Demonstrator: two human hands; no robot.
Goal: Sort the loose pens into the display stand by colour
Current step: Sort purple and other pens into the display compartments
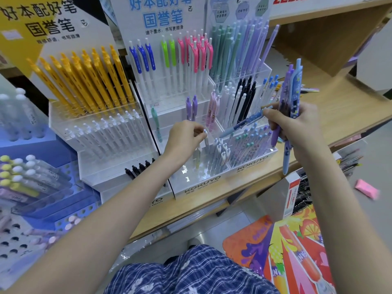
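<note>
Head view shows our left hand (186,134) pinching the cap end of a white pen (205,136), lowering it among the other white pens in the front compartment of the display stand (201,183) to match colour. Our right hand (297,126) grips the unsorted bundle of blue and purple pens (291,90), keeping them within reach.

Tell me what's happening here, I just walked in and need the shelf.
A person is sorting pens into a clear display stand. The left hand pinches the top of a white pen standing in a front compartment. The right hand grips a bunch of blue and purple pens waiting to be placed.
</note>
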